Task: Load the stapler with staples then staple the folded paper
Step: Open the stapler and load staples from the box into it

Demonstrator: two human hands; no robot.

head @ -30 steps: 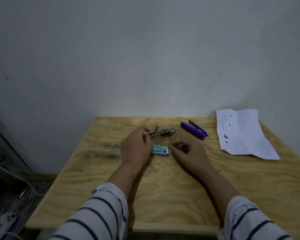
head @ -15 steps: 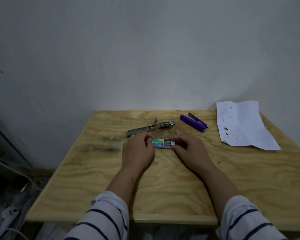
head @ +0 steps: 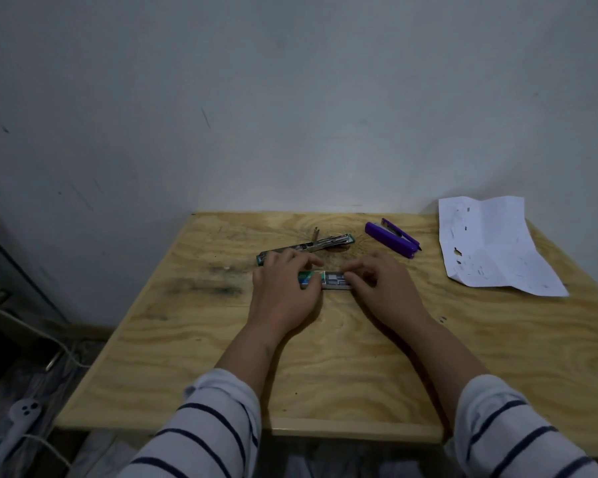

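A small green staple box (head: 312,278) lies on the wooden table (head: 325,367). My left hand (head: 283,291) pinches the box's sleeve. My right hand (head: 382,286) grips the inner tray (head: 335,281), which is slid part-way out to the right and shows grey staples. Just behind the hands lies an opened metal stapler (head: 304,246), flat and stretched out. A purple stapler (head: 390,239) lies further right. The creased white paper (head: 491,246) rests at the table's far right.
A grey wall stands right behind the table. To the left, on the floor, are white cables and a power strip (head: 21,414). My striped sleeves (head: 201,432) fill the near edge of the view.
My hands closed on the staple box from both sides, and the inner tray has slid out to the right. The metal stapler, earlier under my left hand, lies free.
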